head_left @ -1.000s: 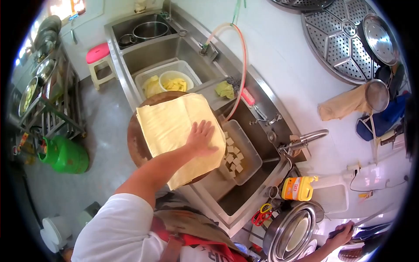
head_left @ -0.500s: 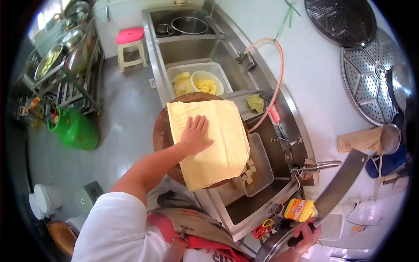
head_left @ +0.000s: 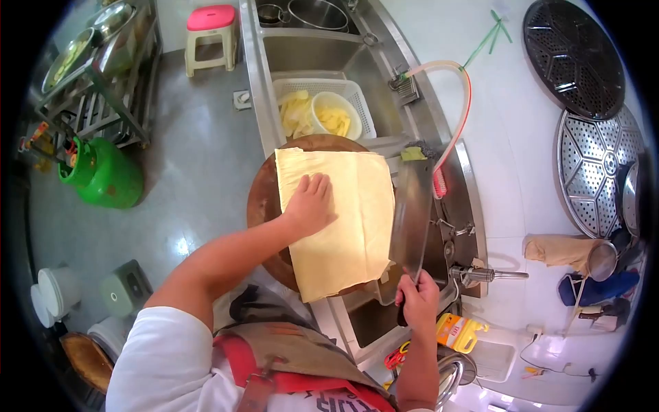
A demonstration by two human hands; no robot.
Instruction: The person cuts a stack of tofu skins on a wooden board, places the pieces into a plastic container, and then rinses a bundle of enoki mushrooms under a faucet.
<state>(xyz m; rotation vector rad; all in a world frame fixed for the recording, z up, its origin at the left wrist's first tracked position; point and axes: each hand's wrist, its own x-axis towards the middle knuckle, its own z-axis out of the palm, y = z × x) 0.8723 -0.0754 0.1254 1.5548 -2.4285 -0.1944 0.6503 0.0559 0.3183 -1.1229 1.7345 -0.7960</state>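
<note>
A stack of large, pale yellow tofu skin sheets [head_left: 360, 233] lies on a round wooden chopping board [head_left: 261, 196]. My left hand [head_left: 309, 209] rests flat on the left part of the stack, fingers stretched out and pointing away from me. In my right hand [head_left: 417, 302] is a large kitchen knife [head_left: 413, 209], its dark handle wrapped by my fingers. The wide blade points away from me, alongside the right edge of the sheets, and overlaps the sink behind it in this view.
The board sits over a steel sink [head_left: 371, 336]. Beyond it, a white basket [head_left: 364, 106] holds yellow pieces and a round white bowl [head_left: 357, 123]. A red hose [head_left: 469, 96] curves along the right. A yellow jug [head_left: 461, 333] stands near my right forearm, and a green gas cylinder [head_left: 110, 172] at left.
My right hand has brought the knife from the far right, by the jug, leftward to the sheets' right edge. My left hand stays flat on the stack. The view has shifted somewhat.
</note>
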